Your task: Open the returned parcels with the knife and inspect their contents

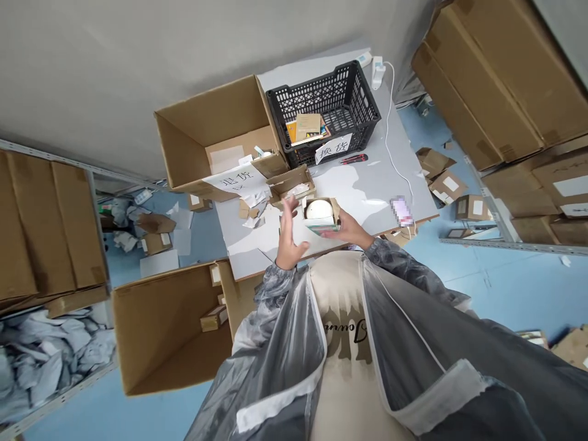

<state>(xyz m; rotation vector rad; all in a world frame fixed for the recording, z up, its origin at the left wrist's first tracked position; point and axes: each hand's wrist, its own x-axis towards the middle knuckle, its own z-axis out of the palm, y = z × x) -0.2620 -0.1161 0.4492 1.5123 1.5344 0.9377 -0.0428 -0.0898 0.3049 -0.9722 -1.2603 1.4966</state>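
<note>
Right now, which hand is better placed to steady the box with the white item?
Probably the right hand: it holds the box by its right end, while the left hand is open beside it, with no clear grip.

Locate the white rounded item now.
In the head view, the white rounded item is just right of centre, inside the small open box held by the right hand.

- We see a smooth white rounded item, seemingly plastic, in a small cardboard box.
- Our jacket looks like thin, sheer cloth with a slight sheen.
- We take the crate for hard, latticed plastic.
- We find the worktop smooth, its edge wood-like.
- We see the large carton as matt cardboard.
- The wrinkled sheets at our left could be paper or film; we cannot tell.
</note>
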